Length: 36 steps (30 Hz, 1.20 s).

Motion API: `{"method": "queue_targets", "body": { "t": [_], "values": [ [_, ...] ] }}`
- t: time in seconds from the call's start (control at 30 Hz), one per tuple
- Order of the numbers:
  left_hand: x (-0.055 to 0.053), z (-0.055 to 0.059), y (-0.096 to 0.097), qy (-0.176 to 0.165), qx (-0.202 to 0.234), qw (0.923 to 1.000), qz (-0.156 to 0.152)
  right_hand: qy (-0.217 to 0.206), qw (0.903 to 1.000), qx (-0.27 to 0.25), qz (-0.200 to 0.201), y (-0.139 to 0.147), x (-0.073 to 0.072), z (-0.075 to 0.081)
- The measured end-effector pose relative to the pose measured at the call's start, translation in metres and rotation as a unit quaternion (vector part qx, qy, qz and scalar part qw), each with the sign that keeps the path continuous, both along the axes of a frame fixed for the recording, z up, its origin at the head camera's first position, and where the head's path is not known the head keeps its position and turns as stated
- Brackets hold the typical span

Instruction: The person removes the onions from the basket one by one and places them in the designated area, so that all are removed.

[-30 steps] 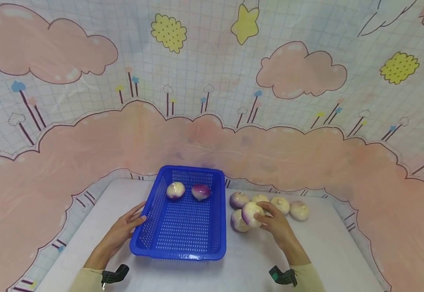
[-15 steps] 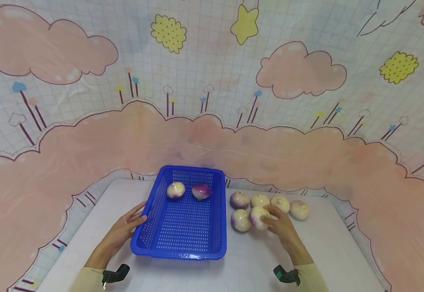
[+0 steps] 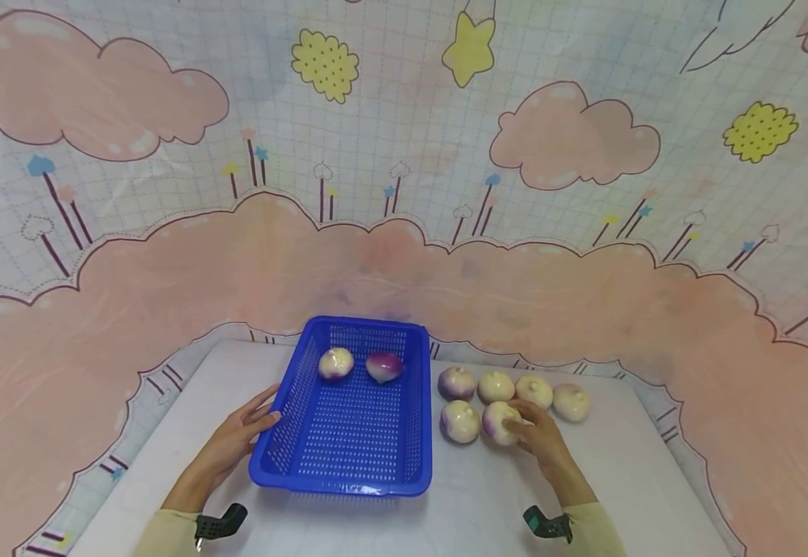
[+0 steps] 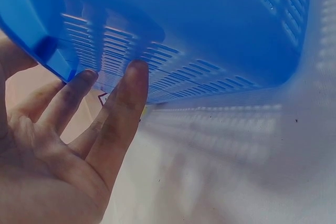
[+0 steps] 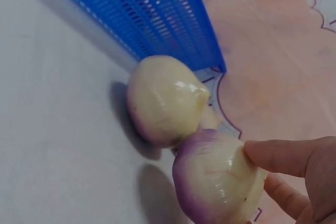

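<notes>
My left hand [image 3: 240,424] is at the left side of a blue perforated basket [image 3: 257,463]. In the left wrist view, its thumb goes over the rim while long fingers [image 4: 118,111] lie against the outer wall. My right hand [image 3: 541,438] pinches a glossy white-and-purple turnip [image 3: 499,423] between thumb and fingers. Its shadow shows beside it in the right wrist view; whether it touches the table I cannot tell. Just left of it sits another turnip [image 3: 460,422]. Inside the basket, a pale turnip [image 3: 335,363] and a purple-topped turnip [image 3: 383,367] lie at the far end.
Behind the right hand, several more turnips stand in a row, from a purplish one [image 3: 456,382] to a pale one [image 3: 571,402]. White cloth covers the table [image 3: 473,495]. A printed curtain [image 3: 376,271] hangs along the far edge and sides.
My right hand has carried its turnip rightward and lower, away from the left-hand turnip, so a gap shows between them. My left hand and the basket have stayed in place.
</notes>
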<state>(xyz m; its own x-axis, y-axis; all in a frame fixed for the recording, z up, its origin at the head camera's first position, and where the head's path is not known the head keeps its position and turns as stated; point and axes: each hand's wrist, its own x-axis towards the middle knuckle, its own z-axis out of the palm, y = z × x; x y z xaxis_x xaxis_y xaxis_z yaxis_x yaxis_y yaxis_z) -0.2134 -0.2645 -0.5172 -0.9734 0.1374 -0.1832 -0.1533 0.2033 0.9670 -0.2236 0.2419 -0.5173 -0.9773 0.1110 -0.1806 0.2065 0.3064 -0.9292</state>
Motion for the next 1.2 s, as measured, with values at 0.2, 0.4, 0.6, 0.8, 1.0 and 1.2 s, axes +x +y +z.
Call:
{"method": "queue_targets", "body": {
  "t": [0.2,0.4,0.6,0.8,1.0,1.2],
  "values": [
    [-0.001,0.0,-0.001,-0.002,0.004,1.0,-0.004,-0.006,0.9999,0.01,-0.007,0.001,-0.003,-0.007],
    [-0.002,-0.002,-0.001,-0.002,0.0,1.0,-0.003,-0.014,0.9998,0.013,-0.007,0.001,-0.003,-0.01],
    [-0.002,-0.002,-0.002,-0.004,-0.004,1.0,0.0,-0.015,0.9997,0.01,-0.013,0.001,-0.004,-0.013],
    [-0.002,-0.003,-0.002,-0.004,-0.001,1.0,-0.002,-0.016,0.9997,0.01,-0.017,0.002,-0.003,-0.015],
    [-0.002,-0.002,-0.001,-0.004,-0.001,1.0,-0.005,0.007,0.9997,0.01,-0.02,0.005,0.001,-0.012],
    [-0.002,-0.002,-0.001,-0.007,-0.001,1.0,-0.002,0.042,0.9974,0.031,-0.049,0.006,0.005,-0.001]
  ]
}}
